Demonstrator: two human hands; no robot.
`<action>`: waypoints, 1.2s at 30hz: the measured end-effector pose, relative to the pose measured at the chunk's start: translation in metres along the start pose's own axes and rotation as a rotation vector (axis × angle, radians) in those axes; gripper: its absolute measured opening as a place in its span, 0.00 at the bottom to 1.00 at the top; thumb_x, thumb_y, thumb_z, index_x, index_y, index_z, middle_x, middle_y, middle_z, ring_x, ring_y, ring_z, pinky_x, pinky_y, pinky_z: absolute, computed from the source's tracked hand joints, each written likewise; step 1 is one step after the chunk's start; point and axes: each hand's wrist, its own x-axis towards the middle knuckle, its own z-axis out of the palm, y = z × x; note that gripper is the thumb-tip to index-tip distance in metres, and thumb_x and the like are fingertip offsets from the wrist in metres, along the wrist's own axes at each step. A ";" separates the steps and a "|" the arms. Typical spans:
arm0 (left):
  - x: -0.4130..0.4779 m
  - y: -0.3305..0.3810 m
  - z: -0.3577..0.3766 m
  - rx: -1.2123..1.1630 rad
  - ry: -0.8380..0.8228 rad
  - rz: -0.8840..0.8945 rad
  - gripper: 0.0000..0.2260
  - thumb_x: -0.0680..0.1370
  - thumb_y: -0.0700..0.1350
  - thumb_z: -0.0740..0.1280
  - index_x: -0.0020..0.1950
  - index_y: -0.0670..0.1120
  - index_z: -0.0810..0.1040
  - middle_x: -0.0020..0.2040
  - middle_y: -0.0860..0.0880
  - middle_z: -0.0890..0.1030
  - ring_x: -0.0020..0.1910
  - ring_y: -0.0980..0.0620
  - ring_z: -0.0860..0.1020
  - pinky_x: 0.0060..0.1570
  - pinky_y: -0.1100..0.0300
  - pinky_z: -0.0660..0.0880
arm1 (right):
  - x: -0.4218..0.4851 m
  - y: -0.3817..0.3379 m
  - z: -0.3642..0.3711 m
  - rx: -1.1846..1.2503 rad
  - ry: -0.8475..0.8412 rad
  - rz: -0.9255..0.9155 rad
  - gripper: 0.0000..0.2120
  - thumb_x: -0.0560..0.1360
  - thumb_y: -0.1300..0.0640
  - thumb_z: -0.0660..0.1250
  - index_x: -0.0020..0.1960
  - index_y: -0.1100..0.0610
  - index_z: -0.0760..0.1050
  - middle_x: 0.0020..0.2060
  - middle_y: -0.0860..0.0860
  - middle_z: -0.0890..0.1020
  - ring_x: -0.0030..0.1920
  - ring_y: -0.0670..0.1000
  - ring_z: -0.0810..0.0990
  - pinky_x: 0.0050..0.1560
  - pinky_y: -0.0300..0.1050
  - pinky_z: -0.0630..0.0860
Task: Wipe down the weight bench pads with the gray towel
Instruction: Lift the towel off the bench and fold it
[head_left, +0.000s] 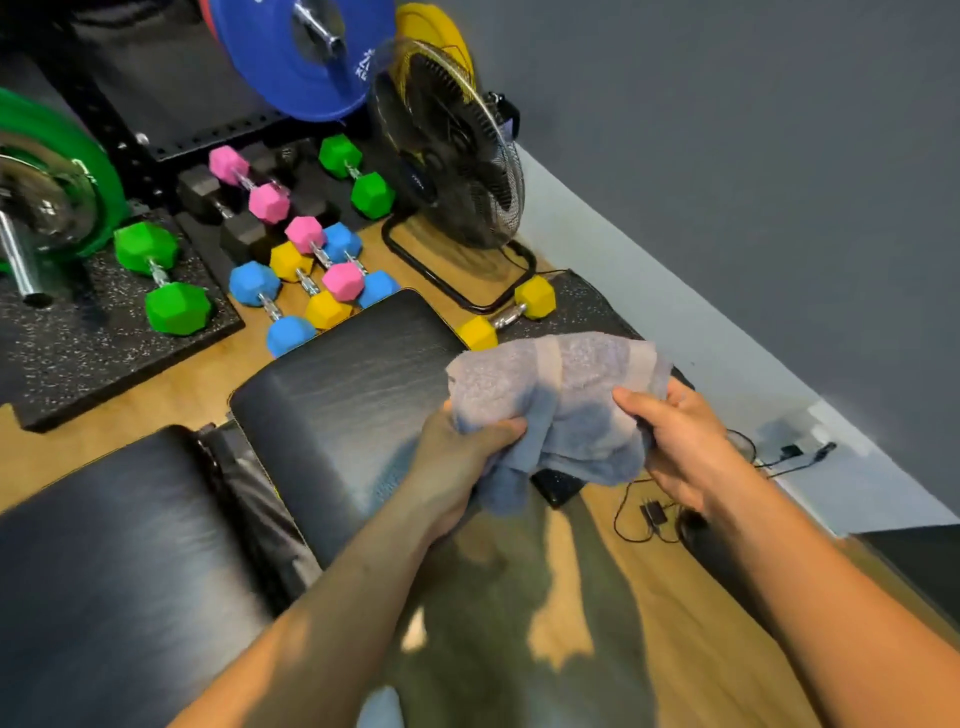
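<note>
Head view, hands (462, 454) (685, 449) gripping gray towel (563, 389)

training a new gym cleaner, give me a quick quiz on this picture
1. True or false: the left hand and the right hand both grip the gray towel.
2. The fan stands: A on a shelf, B on the floor, C on a chair.
3. Fill in: the dumbbell nearest the towel is ____.
Key: 1 true; 2 B; 3 yellow.
</note>
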 end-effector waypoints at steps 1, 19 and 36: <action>0.012 -0.006 0.014 0.030 -0.007 0.022 0.18 0.70 0.35 0.73 0.59 0.39 0.78 0.53 0.40 0.83 0.51 0.42 0.82 0.50 0.50 0.80 | 0.010 0.001 -0.012 -0.054 0.020 -0.049 0.13 0.76 0.67 0.64 0.59 0.58 0.76 0.52 0.58 0.84 0.52 0.57 0.83 0.55 0.55 0.79; 0.211 -0.297 0.093 0.145 0.302 -0.277 0.13 0.75 0.41 0.57 0.58 0.48 0.73 0.43 0.43 0.75 0.37 0.49 0.73 0.35 0.56 0.68 | 0.264 0.210 -0.187 -0.865 -0.219 0.051 0.17 0.75 0.63 0.61 0.62 0.51 0.68 0.50 0.48 0.77 0.52 0.52 0.77 0.50 0.46 0.72; 0.318 -0.428 0.036 1.165 0.137 -0.369 0.43 0.71 0.55 0.66 0.79 0.50 0.44 0.79 0.49 0.47 0.76 0.40 0.54 0.73 0.50 0.57 | 0.391 0.361 -0.186 -1.794 -0.684 -0.170 0.40 0.75 0.68 0.56 0.78 0.45 0.41 0.75 0.50 0.30 0.77 0.58 0.42 0.74 0.54 0.57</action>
